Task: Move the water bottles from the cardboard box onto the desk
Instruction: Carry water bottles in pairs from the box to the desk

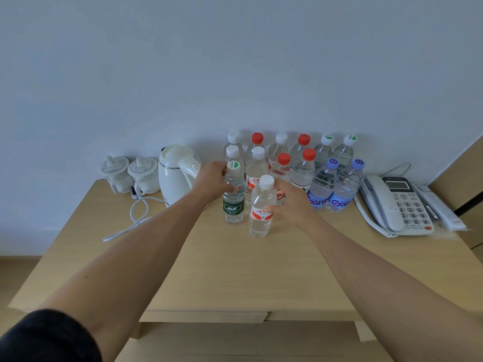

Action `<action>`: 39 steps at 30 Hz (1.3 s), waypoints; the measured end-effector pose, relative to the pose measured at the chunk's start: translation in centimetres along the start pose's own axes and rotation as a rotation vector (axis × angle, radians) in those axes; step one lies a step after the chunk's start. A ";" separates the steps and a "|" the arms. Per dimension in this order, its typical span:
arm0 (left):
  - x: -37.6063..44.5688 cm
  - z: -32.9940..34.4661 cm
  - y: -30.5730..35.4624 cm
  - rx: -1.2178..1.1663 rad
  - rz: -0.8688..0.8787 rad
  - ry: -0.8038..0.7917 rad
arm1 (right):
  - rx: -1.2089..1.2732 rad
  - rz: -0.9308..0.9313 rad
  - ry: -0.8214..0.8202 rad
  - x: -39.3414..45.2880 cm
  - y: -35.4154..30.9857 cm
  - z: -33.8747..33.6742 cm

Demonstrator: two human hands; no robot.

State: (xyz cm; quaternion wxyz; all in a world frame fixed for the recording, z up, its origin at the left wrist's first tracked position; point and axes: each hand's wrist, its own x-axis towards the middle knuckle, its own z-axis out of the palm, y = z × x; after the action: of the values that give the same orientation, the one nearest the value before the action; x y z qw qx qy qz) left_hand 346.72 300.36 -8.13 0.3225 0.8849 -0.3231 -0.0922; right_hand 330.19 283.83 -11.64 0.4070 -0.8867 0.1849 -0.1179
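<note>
Setting two bottles on the counter (235,270) — left hand (213,182) fingers curl round the green-label bottle (233,198), right hand (292,202) holds the white-capped bottle (261,207) — next probably release, then reach for unseen box.

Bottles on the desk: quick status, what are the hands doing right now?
Left hand grips green-label bottle. Right hand grips white-cap bottle. Both upright on desk, in front of the bottle rows. Kettle close on the left.

Green-label bottle (233,194) and red-label bottle (262,206) upright on desk (235,270), just before clear bottle rows (290,158).
</note>
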 end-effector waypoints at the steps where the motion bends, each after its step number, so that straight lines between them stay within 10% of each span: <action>1: 0.0 -0.1 0.1 0.000 0.002 -0.004 | -0.012 0.004 0.008 0.3 -0.1 0.0; 39: -0.2 -0.2 0.0 -0.014 0.079 0.043 | -0.108 -0.022 0.145 2.6 -1.1 1.1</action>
State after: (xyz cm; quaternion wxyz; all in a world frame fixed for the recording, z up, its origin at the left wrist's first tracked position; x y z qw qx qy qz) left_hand 346.65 300.62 -7.97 0.3391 0.8709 -0.3501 -0.0627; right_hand 333.21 284.15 -11.36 0.3429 -0.8984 0.2102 -0.1762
